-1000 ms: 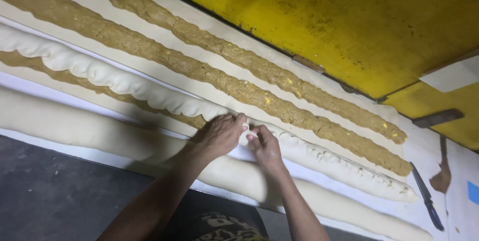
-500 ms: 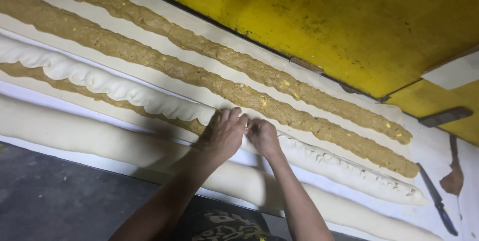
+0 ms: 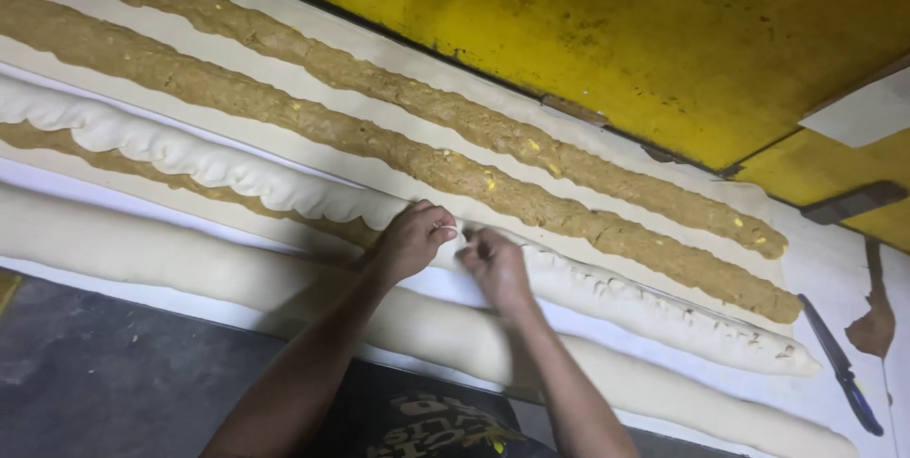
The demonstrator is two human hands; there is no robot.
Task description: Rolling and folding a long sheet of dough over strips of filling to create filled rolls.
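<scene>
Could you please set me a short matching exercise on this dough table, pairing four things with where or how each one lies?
Things:
1. left hand
2. knife
3. smooth dough roll
4. open filling strips

Places or states:
A. far right, on the white table, blue handle
B. nearest the person, fully closed, no filling showing
C. pinching the seam of the half-sealed roll, beside the right hand
D. brown, uncovered, on flat dough by the yellow wall

Pairs: 1-C, 2-A, 3-B, 4-D

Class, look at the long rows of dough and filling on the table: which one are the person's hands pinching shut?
The crimped dough roll, third from the yellow wall. Two filling strips lie open; the nearest roll is smooth.
</scene>
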